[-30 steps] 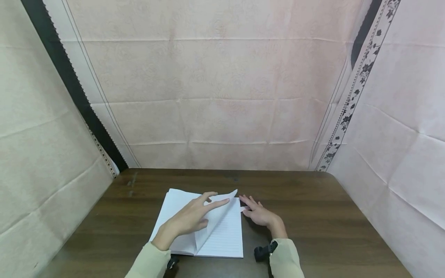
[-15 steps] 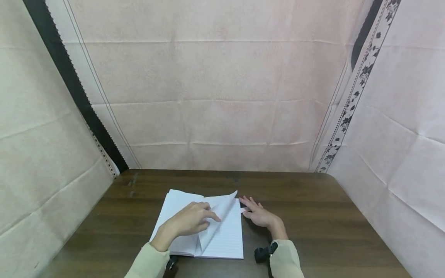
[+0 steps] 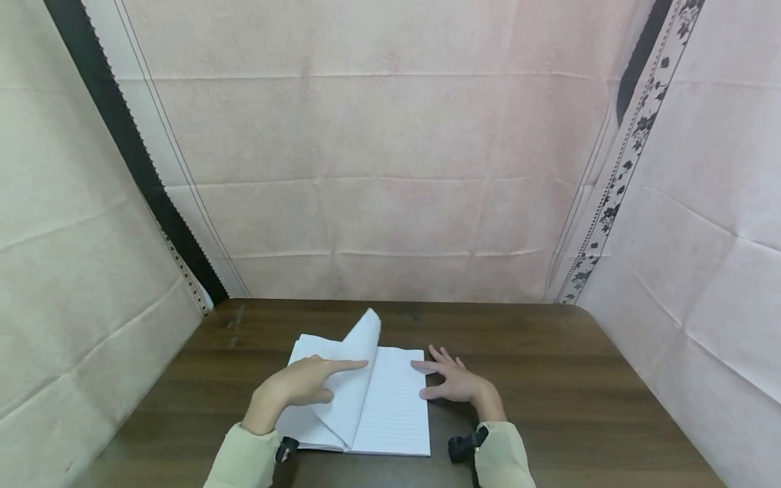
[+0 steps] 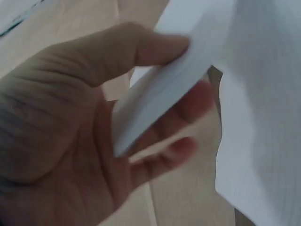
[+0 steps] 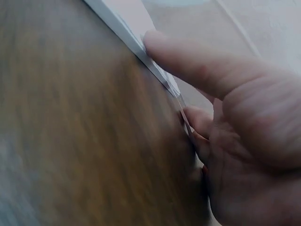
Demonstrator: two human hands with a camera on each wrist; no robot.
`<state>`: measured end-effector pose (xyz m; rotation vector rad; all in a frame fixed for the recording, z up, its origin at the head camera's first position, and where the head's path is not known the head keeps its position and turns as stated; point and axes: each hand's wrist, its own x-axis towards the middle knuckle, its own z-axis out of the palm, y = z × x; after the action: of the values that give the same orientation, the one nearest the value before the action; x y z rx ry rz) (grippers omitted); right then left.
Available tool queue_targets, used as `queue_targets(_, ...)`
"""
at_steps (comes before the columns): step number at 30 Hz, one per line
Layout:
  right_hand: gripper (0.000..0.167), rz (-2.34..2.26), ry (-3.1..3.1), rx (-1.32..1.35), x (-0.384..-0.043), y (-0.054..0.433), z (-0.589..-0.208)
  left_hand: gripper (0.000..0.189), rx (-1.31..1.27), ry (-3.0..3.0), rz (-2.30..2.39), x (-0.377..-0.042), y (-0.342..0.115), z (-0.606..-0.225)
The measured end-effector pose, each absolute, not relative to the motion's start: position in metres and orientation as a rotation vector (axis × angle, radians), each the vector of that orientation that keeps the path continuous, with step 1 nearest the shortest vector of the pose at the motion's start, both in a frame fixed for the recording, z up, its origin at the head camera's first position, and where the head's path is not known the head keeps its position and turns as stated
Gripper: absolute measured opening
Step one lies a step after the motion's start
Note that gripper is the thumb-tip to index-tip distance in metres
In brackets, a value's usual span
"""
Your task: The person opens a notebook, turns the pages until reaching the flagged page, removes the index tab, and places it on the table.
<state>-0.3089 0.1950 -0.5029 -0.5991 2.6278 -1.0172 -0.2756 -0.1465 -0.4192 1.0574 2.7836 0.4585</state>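
Note:
A notebook with ruled white paper (image 3: 396, 413) lies spread on the table. One loose page (image 3: 356, 386) stands raised from its fold and leans to the left. My left hand (image 3: 293, 386) pinches this page; in the left wrist view the thumb lies on the front of the curved page (image 4: 164, 89) and the fingers are behind it. My right hand (image 3: 460, 383) rests at the notebook's right edge with its fingers spread. From the right wrist, the thumb (image 5: 188, 61) touches the edge of the page stack (image 5: 124, 37).
Brown wooden tabletop (image 3: 549, 386) surrounds the notebook. Pale cloth (image 3: 378, 183) hangs behind the table and along both sides. A black device (image 3: 465, 445) is strapped to the right wrist, and another (image 3: 285, 449) to the left.
My left hand has moved left, and the page has swung up and leftward, baring more of the ruled sheet. My right hand's index finger and thumb have shifted onto the notebook's right edge.

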Motion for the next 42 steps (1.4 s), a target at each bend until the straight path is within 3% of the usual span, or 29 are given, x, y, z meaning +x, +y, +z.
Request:
queue_targets(11,0.071,-0.994,2.656,-0.599,-0.309,0.198,-0.502,0.068,0.611,2.62,0.502,-0.283,-0.178,-0.419)
queue_targets(19,0.071,-0.995,2.65,-0.576,-0.308,0.197,-0.503,0.061,0.573,2.689,0.568,-0.29,-0.182,-0.433)
queue_targets(26,0.071,-1.003,2.646,-0.58,-0.307,0.195,-0.502,0.069,0.559,2.789,0.503,-0.286,-0.173,-0.436)
queue_targets(34,0.071,-1.006,2.641,-0.581,-0.308,0.194,-0.503,0.093,0.482,2.868,0.341,-0.279,-0.154,-0.441)
queue_targets(42,0.071,-1.001,2.645,-0.613,-0.309,0.194,-0.503,0.101,0.431,2.975,0.199,-0.276,-0.14,-0.445)
